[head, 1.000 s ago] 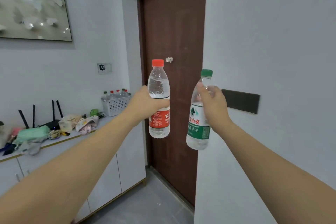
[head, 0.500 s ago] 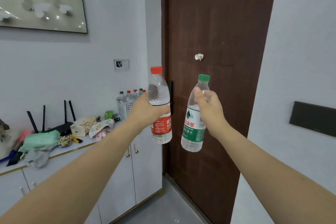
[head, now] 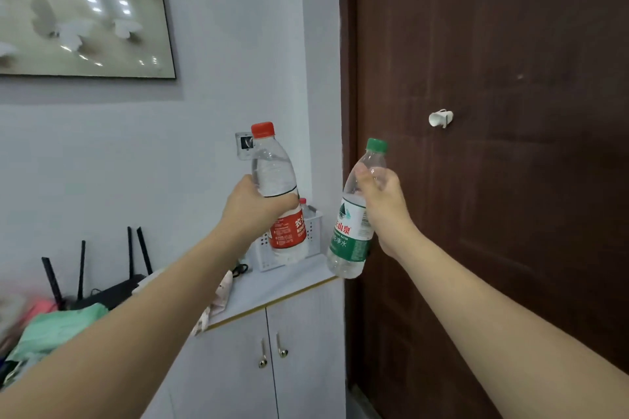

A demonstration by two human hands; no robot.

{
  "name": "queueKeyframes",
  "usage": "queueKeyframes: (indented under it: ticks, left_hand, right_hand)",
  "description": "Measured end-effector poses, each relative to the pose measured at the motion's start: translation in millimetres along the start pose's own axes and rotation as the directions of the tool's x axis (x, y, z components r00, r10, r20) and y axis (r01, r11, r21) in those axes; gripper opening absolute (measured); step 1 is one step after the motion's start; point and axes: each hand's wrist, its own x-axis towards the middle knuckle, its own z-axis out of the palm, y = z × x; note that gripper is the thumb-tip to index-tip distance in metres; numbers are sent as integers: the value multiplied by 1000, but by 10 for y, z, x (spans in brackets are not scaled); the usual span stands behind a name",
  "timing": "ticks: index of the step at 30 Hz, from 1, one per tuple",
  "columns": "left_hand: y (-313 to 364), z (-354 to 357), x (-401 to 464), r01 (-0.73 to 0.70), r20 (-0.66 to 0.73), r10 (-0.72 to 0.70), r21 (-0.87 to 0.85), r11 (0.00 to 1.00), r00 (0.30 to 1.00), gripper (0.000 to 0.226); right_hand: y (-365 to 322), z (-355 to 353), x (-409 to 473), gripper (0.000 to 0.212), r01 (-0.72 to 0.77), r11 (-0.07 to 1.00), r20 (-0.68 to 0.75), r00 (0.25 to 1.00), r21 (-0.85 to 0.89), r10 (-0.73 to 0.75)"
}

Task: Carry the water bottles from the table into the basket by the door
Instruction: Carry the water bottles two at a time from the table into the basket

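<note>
Water bottles, two clear plastic ones, carried in raised hands toward a basket beside a dark brown door (head: 493, 180).

The left hand (head: 253, 211) wraps the red-capped, red-labelled bottle (head: 277, 194); the right hand (head: 383, 202) clasps the green-capped, green-labelled bottle (head: 354, 214) near its neck, where it could swing and slip. Just beyond the left grip, the white slotted plastic basket (head: 315, 235) on a white cabinet (head: 272, 289) already holds at least one red-capped bottle; crowding may topple newcomers.
</note>
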Motion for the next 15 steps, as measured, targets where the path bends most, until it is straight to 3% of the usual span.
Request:
queueKeyframes:
  ticks: [8,15]
  left_hand:
    - [-553,146,1238,19,-94,-16,24,1000,995,62]
    - [-1332,120,2434,15,-153,-1,89,996,988,56]
  right_hand:
    - [690,388,933,63,-37,999,-6,999,28,37]
    - [1191,981,1901,54,-19,998,6,1000,57,18]
